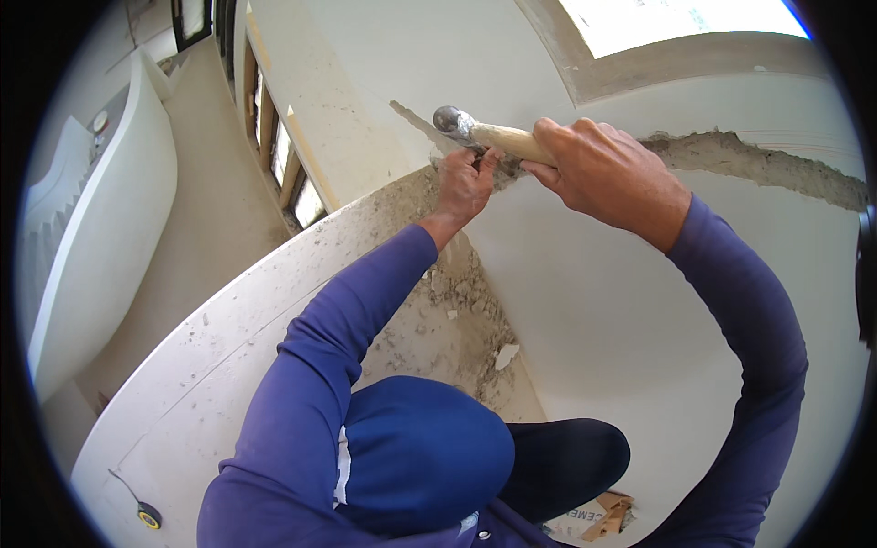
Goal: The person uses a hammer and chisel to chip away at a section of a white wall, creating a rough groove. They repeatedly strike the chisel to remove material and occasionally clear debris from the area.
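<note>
My right hand (pixel 607 173) is wrapped round the pale wooden handle of a hammer (pixel 512 142). The rounded metal hammer head (pixel 454 123) is just above my left hand (pixel 464 187), against the wall. The fingers of that left hand are closed in a pinch beside a rough, chiselled groove. Whatever they grip is mostly hidden by the hammer and fingers; a bit of dark material shows between the two hands. The groove (pixel 758 160) runs along the white wall, with bare grey mortar exposed on both sides of my hands.
Broken mortar rubble (pixel 457 292) lies at the wall's foot, on a curved white ledge (pixel 228 320). A tape measure (pixel 148 516) rests at its lower left, and a torn paper bag (pixel 598 516) below my knees. Beyond the ledge, a curved white parapet (pixel 119 219) borders a lower level.
</note>
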A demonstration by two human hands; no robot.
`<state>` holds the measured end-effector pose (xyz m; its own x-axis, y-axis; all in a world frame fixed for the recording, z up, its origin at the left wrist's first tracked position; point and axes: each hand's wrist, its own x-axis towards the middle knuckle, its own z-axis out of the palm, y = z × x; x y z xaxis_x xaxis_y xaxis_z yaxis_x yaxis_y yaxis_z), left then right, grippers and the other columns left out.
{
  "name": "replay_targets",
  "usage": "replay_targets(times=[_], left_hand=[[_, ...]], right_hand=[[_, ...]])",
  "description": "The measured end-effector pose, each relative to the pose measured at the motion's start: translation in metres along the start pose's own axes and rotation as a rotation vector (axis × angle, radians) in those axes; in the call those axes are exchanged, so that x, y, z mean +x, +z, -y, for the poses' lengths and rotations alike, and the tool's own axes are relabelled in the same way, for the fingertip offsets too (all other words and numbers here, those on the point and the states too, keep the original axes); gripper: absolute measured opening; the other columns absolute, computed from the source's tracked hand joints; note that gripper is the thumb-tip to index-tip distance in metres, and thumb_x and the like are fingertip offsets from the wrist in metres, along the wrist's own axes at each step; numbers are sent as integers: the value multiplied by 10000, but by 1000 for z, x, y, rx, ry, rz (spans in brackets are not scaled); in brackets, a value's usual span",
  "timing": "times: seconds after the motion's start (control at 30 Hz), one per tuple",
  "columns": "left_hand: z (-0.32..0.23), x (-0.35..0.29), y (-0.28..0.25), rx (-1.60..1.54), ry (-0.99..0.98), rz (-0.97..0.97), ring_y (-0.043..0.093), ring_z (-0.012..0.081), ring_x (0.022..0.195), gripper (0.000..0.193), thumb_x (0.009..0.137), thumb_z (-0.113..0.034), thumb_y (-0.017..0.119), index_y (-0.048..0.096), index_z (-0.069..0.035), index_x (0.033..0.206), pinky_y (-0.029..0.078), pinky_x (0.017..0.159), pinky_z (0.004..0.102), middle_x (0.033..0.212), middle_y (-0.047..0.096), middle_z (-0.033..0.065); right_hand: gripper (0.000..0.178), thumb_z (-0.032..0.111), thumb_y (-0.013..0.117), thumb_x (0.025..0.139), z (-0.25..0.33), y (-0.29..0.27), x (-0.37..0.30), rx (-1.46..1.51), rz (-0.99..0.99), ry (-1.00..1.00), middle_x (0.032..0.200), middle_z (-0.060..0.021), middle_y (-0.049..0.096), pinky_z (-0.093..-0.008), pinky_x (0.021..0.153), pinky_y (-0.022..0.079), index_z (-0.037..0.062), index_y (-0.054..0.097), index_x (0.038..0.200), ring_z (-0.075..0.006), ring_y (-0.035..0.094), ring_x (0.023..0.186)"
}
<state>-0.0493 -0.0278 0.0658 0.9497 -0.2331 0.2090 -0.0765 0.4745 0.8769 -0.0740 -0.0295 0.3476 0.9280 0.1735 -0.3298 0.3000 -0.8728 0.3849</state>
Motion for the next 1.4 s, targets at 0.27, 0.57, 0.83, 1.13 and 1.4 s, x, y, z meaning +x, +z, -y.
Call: replay_targets(times=[0.27, 0.57, 0.83, 1.13, 1.4], left_hand=[[4, 0, -5, -65, 155, -28, 453, 106, 602, 283, 1054, -272, 687, 720, -6, 963, 412, 571, 323, 636, 554, 24], [12, -3, 3, -125, 174, -29, 505, 160, 577, 227, 1048, -215, 669, 714, -2, 984, 443, 577, 366, 652, 595, 127], [12, -11, 5, 90, 79, 41, 484, 157, 561, 211, 1035, -186, 682, 709, 1, 942, 430, 551, 365, 635, 586, 118], [9, -17, 9, -103, 141, 45, 541, 141, 638, 142, 1016, -153, 699, 757, -25, 1037, 487, 622, 327, 713, 643, 72], [-11, -10, -2, 141, -74, 278, 721, 158, 861, 76, 982, -80, 718, 754, -37, 1032, 562, 751, 318, 950, 764, 107]], right_hand=[[338, 300, 707, 1022, 48, -60, 5, 418, -520, -154, 698, -197, 658, -454, 614, 525, -24, 613, 992, -339, 661, 580], [334, 271, 726, 1006, 48, -49, -4, 203, -107, 34, 598, -172, 619, -435, 545, 547, -21, 573, 950, -309, 691, 542], [358, 281, 727, 1005, 19, 7, -23, 123, -17, 75, 599, -184, 604, -431, 526, 533, 8, 540, 870, -320, 678, 552], [301, 240, 742, 998, 64, -42, -37, 439, -420, -45, 655, -201, 598, -475, 577, 504, 13, 548, 962, -395, 631, 571], [310, 232, 701, 1022, 23, 3, -59, 217, -73, 296, 644, -192, 613, -457, 553, 506, 0, 528, 915, -342, 642, 561]])
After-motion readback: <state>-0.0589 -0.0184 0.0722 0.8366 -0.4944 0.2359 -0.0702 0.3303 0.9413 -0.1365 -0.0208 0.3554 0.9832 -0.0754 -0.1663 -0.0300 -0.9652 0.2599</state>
